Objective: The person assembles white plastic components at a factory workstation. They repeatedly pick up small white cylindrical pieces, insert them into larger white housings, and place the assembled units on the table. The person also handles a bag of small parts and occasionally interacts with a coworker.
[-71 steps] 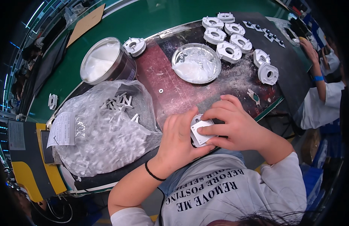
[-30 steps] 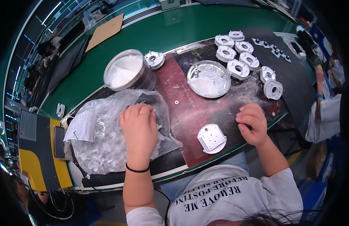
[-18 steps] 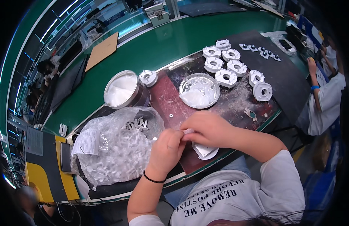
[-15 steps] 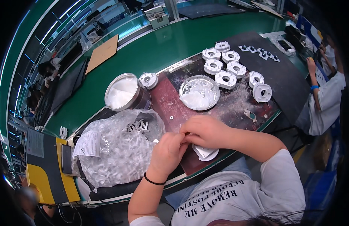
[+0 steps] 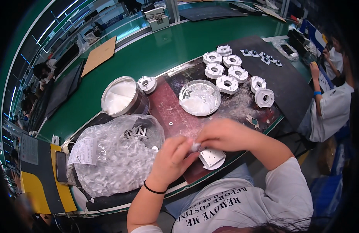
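A small white piece (image 5: 195, 147), too blurred to name its kind, sits between the fingertips of both hands. My left hand (image 5: 171, 155) pinches it from the left, a dark band round that wrist. From the right, my right hand (image 5: 223, 134) holds its curled fingers against the same piece, smeared by motion. Just below the right hand lies a white housing with a flat plate on top (image 5: 211, 159), dotted with small holes, at the near edge of the bench. Beside my left hand rests a clear plastic bag (image 5: 109, 163) full of small white plastic parts.
Ahead are a round metal dish (image 5: 200, 110) and a metal tin (image 5: 142, 105), both with white stuff inside. Several white ring-shaped housings (image 5: 227, 84) stand farther right; one white housing (image 5: 147, 84) is beside the tin. Small black-and-white parts (image 5: 266, 59) lie on a black mat. A person (image 5: 330, 112) sits at right.
My hands have drawn slightly apart, and the small white piece now shows between them. More of the plated housing below is uncovered. The whole view has shifted a little.
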{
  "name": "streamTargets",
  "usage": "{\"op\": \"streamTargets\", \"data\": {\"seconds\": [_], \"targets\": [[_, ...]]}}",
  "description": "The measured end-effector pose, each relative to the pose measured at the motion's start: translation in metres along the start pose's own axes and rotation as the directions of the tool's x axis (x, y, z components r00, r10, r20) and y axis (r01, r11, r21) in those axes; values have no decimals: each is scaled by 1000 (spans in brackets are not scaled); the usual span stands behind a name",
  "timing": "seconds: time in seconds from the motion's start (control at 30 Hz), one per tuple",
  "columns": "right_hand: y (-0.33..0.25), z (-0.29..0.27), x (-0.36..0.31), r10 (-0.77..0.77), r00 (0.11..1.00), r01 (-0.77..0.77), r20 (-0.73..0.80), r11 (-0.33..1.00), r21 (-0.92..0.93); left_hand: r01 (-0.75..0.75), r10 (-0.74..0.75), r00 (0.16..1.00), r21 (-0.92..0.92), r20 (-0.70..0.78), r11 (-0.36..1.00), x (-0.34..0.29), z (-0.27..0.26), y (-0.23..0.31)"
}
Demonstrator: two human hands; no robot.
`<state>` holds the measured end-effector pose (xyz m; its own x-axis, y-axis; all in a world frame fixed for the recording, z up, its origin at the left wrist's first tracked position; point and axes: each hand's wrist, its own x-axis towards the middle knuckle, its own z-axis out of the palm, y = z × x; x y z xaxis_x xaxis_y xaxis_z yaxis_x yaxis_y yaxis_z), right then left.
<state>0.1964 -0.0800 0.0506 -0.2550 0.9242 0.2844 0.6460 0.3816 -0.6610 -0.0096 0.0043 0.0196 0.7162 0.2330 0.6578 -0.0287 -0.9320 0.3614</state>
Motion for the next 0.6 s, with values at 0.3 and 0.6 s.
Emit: {"op": "streamTargets", "data": {"seconds": [0.3,0.6], "targets": [[46,-32,-14,149,852,-269,-503,947,-175,147,-136,984,-87,115,985,2,-8,-6],[80,-16,-23,97,869,-326,-484,849,-415,201,-110,934,-245,340,948,-2,16,8]]}}
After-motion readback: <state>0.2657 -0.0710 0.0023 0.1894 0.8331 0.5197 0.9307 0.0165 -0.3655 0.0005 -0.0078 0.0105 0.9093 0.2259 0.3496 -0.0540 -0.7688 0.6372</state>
